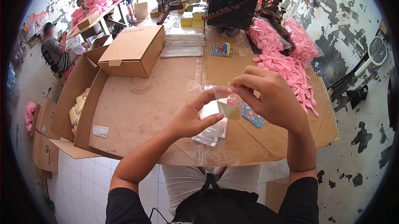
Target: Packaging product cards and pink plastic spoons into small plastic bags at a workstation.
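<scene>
Above the table, my right hand [268, 93] pinches the top of a small clear plastic bag [224, 94]. A pale yellow piece [227, 110] shows in its lower part, and something pink shows through it. My left hand [193, 116] is open at the bag's left side, thumb stretched out and apart from the fingers, whose tips are partly hidden by the bag. Beneath the hands lie flat clear plastic bags [210, 136]. Blue printed cards [253, 118] are fanned out under my right hand. Pink plastic spoons [286, 68] are heaped beyond it.
A closed cardboard box [133, 49] stands at the back left, beside stacked clear packs [183, 43]. Small colourful cards [222, 50] lie mid-table. A black panel with a coiled cord [232, 2] rises behind. An open carton [81, 103] adjoins the left edge. Another person [58, 49] is far left.
</scene>
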{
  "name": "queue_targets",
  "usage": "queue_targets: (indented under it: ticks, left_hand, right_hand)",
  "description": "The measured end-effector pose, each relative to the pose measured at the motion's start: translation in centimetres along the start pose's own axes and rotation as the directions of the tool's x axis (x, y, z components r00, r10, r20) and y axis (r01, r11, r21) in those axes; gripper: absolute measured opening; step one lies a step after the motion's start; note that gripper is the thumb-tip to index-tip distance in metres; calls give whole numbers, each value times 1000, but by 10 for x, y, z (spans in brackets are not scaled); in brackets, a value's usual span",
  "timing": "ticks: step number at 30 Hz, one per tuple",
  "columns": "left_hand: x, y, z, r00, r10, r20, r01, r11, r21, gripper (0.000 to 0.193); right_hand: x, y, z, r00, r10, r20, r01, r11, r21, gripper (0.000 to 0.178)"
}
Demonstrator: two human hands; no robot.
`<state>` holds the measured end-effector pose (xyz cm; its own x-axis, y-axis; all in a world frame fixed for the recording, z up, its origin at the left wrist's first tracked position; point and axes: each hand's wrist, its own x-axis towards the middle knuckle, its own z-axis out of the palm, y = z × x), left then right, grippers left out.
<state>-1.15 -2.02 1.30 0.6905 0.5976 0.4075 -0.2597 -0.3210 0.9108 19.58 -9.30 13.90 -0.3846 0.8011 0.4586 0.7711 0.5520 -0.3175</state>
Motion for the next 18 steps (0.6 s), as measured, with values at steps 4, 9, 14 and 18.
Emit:
queue_targets:
  ticks: [4, 9, 14, 18]
  left_hand:
    - [-2, 6, 3, 999, -25, -33, 29, 993, 118, 54]
    - [0, 5, 3, 996, -21, -82, 30, 993, 115, 43]
    - [1, 11, 5, 982, -117, -149, 100, 988, -118, 36]
    - [-5, 1, 5, 970, -55, -236, 68, 997, 44, 37]
  right_hand:
    - [1, -4, 7, 999, 35, -10, -33, 991, 128, 10]
    - [1, 1, 23, 999, 25, -38, -19, 987, 162, 10]
    - [2, 2, 42, 957, -68, -283, 54, 997, -59, 17]
    - [6, -3, 57, 937, -289, -195, 202, 906, -372, 22]
